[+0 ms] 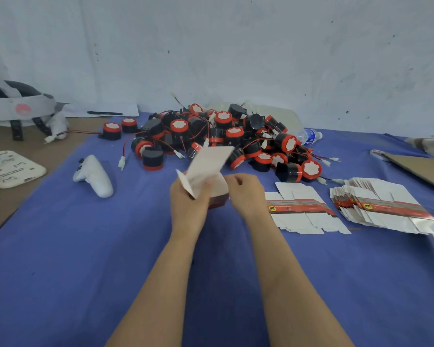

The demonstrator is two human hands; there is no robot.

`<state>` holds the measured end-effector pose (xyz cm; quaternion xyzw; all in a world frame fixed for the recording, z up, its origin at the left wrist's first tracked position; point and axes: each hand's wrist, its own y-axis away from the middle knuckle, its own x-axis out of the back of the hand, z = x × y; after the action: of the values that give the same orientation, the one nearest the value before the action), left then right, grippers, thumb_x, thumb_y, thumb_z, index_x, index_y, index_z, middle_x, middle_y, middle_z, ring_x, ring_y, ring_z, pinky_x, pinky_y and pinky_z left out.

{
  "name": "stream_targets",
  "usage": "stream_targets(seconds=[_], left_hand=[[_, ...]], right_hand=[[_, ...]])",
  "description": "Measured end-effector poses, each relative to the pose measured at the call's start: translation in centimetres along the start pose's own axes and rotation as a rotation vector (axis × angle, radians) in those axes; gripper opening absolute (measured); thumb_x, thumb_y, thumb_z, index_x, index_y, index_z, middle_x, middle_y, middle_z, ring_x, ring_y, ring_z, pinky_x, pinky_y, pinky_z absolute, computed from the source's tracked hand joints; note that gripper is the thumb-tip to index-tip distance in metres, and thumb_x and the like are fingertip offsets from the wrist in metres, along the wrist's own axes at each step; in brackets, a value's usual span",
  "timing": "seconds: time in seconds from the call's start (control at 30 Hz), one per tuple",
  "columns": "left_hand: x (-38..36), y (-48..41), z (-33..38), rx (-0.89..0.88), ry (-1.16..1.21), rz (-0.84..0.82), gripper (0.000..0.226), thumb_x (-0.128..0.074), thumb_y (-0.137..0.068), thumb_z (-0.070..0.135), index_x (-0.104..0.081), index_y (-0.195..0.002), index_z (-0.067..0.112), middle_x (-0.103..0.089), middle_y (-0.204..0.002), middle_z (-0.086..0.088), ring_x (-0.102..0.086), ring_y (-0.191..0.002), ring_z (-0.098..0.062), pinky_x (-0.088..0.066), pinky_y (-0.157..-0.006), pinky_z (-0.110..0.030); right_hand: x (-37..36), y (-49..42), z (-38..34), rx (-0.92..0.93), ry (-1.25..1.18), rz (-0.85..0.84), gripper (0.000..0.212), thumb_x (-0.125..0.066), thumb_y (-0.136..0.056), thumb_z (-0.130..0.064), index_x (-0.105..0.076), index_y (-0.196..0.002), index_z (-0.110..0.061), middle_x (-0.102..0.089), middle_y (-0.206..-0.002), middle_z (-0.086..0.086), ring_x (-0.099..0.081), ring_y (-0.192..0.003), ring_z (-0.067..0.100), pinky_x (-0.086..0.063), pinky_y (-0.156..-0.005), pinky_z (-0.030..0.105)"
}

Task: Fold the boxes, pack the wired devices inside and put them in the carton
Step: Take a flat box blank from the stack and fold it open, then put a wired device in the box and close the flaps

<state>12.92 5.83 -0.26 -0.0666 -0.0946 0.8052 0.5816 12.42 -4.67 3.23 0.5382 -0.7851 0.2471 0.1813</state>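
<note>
Two hands close together over blue-clothed table (73, 259): left hand (188, 199) gripping half-folded white cardboard box with red band (208, 169); right hand (244, 191) curled just beside it at 3 o'clock, grip unclear. Heaped black-and-red cylindrical wired devices (226, 136) at 12 o'clock.

This looks like a small packing workshop: a big pile of wired devices (223, 139) and stacks of flat boxes (386, 204) lie on the blue bench (85, 246).

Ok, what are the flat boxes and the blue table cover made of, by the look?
Flat boxes: thin card, likely, white with a glossy printed band; die-cut flaps, glare on the band. Blue cover: matte cloth, apparently; no shine.
</note>
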Motion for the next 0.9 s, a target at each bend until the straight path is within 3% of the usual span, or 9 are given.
stream_targets(seconds=[0.1,0.2,0.27,0.33,0.47,0.63,0.7,0.8,0.9], left_hand=[[1.5,-1.0,-0.5,0.171,0.255,0.362,0.019,-0.055,-0.094,0.027,-0.048,-0.110,0.021,-0.061,-0.109,-0.002,-0.062,-0.101,-0.021,-0.048,-0.078,-0.031],[2.2,-1.4,-0.6,0.280,0.486,0.525,0.021,-0.052,-0.095,0.031,-0.042,-0.111,0.023,-0.060,-0.107,0.003,-0.061,-0.100,-0.018,-0.051,-0.079,-0.030],[2.1,-1.4,-0.5,0.225,0.497,0.557,0.021,-0.052,-0.095,0.031,-0.042,-0.111,0.024,-0.059,-0.109,0.003,-0.061,-0.102,-0.016,-0.049,-0.075,-0.023],[1.9,-1.4,-0.4,0.174,0.481,0.565,0.021,-0.052,-0.096,0.032,-0.042,-0.112,0.024,-0.059,-0.115,0.000,-0.060,-0.104,-0.015,-0.047,-0.074,-0.020],[1.6,-1.4,-0.5,0.169,0.470,0.566,0.021,-0.052,-0.096,0.033,-0.042,-0.113,0.023,-0.059,-0.115,0.000,-0.060,-0.102,-0.013,-0.046,-0.066,-0.014],[1.4,-1.1,-0.5,0.167,0.471,0.508,0.020,-0.051,-0.096,0.032,-0.043,-0.112,0.025,-0.057,-0.121,-0.003,-0.060,-0.106,-0.015,-0.049,-0.077,-0.023],[1.2,-0.9,-0.4,0.167,0.469,0.456,0.018,-0.051,-0.096,0.031,-0.044,-0.112,0.026,-0.058,-0.121,-0.003,-0.060,-0.106,-0.015,-0.050,-0.081,-0.027],[0.6,-0.6,-0.4,0.153,0.453,0.369,0.009,-0.049,-0.097,0.030,-0.047,-0.106,0.029,-0.061,-0.110,0.003,-0.061,-0.099,-0.011,-0.048,-0.071,-0.020],[0.2,-0.4,-0.4,0.179,0.441,0.316,0.007,-0.045,-0.099,0.032,-0.047,-0.105,0.031,-0.060,-0.105,0.007,-0.060,-0.095,-0.008,-0.045,-0.065,-0.017]], right_hand=[[-1.6,-1.3,0.1,-0.050,-0.045,0.033,0.031,-0.038,-0.097,-0.011,-0.064,-0.114,-0.007,-0.063,-0.114,0.014,-0.057,-0.095,0.032,-0.047,-0.075,0.034],[-3.7,-2.1,0.8,-0.081,0.282,-0.147,0.046,-0.036,-0.099,-0.011,-0.038,-0.143,-0.024,-0.021,-0.157,0.009,-0.014,-0.145,0.031,-0.013,-0.118,0.046],[-4.7,-2.5,1.0,-0.101,0.418,-0.233,0.051,-0.038,-0.097,-0.010,-0.031,-0.146,-0.025,-0.017,-0.158,0.007,-0.009,-0.146,0.030,-0.008,-0.118,0.051],[-5.1,-2.6,1.1,-0.083,0.562,-0.221,0.047,-0.040,-0.096,-0.011,-0.036,-0.142,-0.017,-0.031,-0.149,0.010,-0.025,-0.139,0.030,-0.019,-0.114,0.049],[-4.0,-2.2,0.8,-0.004,0.592,-0.150,0.031,-0.048,-0.092,-0.004,-0.053,-0.122,-0.009,-0.054,-0.122,0.010,-0.051,-0.109,0.028,-0.042,-0.082,0.035],[2.5,-2.6,1.4,-0.050,0.683,-0.333,0.008,-0.046,-0.087,0.000,-0.049,-0.087,-0.008,-0.048,-0.078,0.008,-0.047,-0.068,0.023,-0.034,-0.057,0.028],[5.2,-2.7,2.4,-0.166,0.709,-0.260,0.023,-0.047,-0.086,0.000,-0.040,-0.066,-0.007,-0.042,-0.067,0.010,-0.041,-0.062,0.025,-0.031,-0.055,0.028],[6.2,-2.0,3.3,-0.248,0.660,-0.131,0.019,-0.049,-0.090,-0.008,-0.046,-0.071,-0.006,-0.055,-0.085,0.016,-0.055,-0.090,0.034,-0.045,-0.076,0.035],[3.8,-1.3,2.8,-0.100,0.472,-0.040,0.026,-0.050,-0.095,-0.020,-0.059,-0.114,-0.005,-0.059,-0.123,0.015,-0.053,-0.114,0.034,-0.043,-0.092,0.037]])
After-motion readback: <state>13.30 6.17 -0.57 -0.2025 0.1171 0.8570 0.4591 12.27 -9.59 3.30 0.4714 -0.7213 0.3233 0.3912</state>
